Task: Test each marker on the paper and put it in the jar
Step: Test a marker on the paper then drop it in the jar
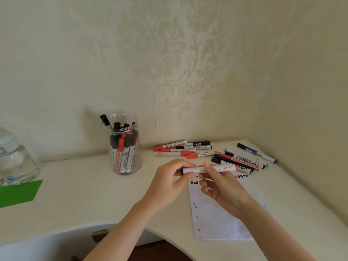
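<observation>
Both hands hold one white marker (pixel 218 168) with a red band level above the top of the paper (pixel 220 219). My left hand (pixel 169 182) pinches its left end. My right hand (pixel 222 187) grips the barrel near the middle. The punched white paper lies on the table and bears small black and red marks along its top edge. A clear plastic jar (pixel 123 146) stands at the back left of the hands, with several red and black markers upright in it. Loose markers (pixel 185 149) lie in a pile behind the hands, and more markers (pixel 243 160) lie to the right.
A glass jar (pixel 14 162) stands at the far left edge. A green card (pixel 17 193) lies in front of it. Walls close the table's back and right sides. The cream table (pixel 90 191) has a curved front edge.
</observation>
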`<action>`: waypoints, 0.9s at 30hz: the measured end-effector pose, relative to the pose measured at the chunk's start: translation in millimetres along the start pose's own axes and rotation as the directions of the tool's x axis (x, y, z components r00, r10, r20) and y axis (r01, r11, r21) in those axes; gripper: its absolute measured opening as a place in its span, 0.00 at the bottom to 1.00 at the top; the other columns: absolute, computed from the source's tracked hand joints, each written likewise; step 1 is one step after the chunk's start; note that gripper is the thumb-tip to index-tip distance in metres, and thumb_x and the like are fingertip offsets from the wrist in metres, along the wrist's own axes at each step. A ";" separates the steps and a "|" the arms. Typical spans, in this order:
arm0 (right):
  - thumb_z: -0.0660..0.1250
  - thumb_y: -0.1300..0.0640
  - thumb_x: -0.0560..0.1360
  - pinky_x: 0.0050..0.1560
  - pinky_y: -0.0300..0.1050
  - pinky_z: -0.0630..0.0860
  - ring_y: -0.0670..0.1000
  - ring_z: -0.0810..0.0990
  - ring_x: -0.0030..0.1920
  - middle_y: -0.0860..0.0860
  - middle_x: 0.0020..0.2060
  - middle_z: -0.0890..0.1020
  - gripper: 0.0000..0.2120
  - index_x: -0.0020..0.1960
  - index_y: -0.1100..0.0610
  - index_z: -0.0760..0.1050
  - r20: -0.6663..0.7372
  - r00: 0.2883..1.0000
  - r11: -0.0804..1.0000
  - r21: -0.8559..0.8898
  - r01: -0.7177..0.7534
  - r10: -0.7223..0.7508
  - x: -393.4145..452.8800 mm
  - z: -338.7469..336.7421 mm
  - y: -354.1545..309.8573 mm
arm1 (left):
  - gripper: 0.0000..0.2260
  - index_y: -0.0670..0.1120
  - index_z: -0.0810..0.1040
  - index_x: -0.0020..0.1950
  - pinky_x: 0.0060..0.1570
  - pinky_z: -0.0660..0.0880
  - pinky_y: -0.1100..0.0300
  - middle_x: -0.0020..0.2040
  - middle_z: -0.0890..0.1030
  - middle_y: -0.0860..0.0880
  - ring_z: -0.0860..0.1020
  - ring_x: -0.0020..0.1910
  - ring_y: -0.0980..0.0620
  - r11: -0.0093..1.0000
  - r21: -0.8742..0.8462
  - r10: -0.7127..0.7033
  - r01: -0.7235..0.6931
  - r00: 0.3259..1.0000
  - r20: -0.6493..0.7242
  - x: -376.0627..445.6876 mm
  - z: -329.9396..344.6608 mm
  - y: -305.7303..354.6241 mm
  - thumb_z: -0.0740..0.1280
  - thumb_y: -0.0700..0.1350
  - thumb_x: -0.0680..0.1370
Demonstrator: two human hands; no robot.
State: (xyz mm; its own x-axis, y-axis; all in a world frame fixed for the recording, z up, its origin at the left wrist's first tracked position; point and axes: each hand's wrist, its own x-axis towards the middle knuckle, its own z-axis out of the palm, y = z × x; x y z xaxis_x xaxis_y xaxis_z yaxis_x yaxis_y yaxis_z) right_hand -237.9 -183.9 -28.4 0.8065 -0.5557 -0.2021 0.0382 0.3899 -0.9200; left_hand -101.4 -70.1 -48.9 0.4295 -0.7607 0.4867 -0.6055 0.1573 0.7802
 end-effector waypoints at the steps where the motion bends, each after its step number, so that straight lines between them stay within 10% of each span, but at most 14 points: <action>1: 0.71 0.47 0.72 0.35 0.40 0.76 0.49 0.76 0.35 0.53 0.37 0.80 0.18 0.51 0.61 0.81 -0.031 1.000 1.000 0.011 0.004 -0.004 3.4 -4.9 -2.4 | 0.06 0.49 0.82 0.53 0.51 0.77 0.64 0.48 0.83 0.57 0.81 0.50 0.57 0.998 -0.036 -0.043 0.042 0.998 -0.037 1.4 2.3 -3.8 0.71 0.41 0.76; 7: 0.75 0.57 0.73 0.46 0.42 0.80 0.50 0.83 0.41 0.54 0.40 0.85 0.08 0.49 0.59 0.84 -0.047 0.991 0.932 -0.347 0.102 -0.126 14.7 -36.2 -13.9 | 0.09 0.52 0.83 0.51 0.52 0.78 0.61 0.48 0.83 0.57 0.82 0.48 0.56 0.983 -0.107 -0.156 0.150 0.986 -0.050 12.8 2.1 -19.1 0.72 0.39 0.75; 12: 0.73 0.52 0.75 0.42 0.27 0.73 0.36 0.82 0.43 0.39 0.40 0.86 0.05 0.51 0.44 0.83 0.113 0.968 0.485 -0.849 0.211 -0.223 31.0 -45.6 -14.0 | 0.11 0.53 0.82 0.52 0.49 0.79 0.58 0.49 0.83 0.58 0.81 0.46 0.55 0.982 -0.082 -0.173 0.168 0.983 -0.058 21.9 9.0 -28.1 0.72 0.38 0.75; 18: 0.71 0.52 0.76 0.49 0.44 0.73 0.49 0.77 0.49 0.48 0.48 0.80 0.10 0.57 0.52 0.84 -0.003 0.820 0.140 -0.986 0.094 -0.572 62.9 -92.3 -8.6 | 0.17 0.56 0.74 0.59 0.46 0.75 0.69 0.49 0.80 0.57 0.78 0.49 0.57 0.953 -0.048 -0.303 0.299 0.940 -0.157 32.9 21.4 -46.5 0.70 0.37 0.75; 27: 0.67 0.50 0.79 0.53 0.53 0.69 0.57 0.75 0.58 0.51 0.53 0.78 0.11 0.60 0.48 0.83 -0.218 0.798 -0.027 -0.959 -0.281 -0.561 89.9 -156.1 -14.5 | 0.13 0.52 0.78 0.55 0.53 0.71 0.66 0.55 0.78 0.56 0.74 0.54 0.56 0.941 0.159 -0.285 0.299 0.953 -0.106 40.8 34.2 -72.3 0.68 0.37 0.75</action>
State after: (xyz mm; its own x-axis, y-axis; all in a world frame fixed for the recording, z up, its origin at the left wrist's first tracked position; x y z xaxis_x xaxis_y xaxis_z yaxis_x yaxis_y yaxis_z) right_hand -258.1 -354.1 -85.6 0.4939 -0.8226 0.2819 -0.7935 -0.5589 -0.2409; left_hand -63.1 -134.1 -98.9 0.6524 -0.7030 0.2831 -0.5478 -0.1792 0.8172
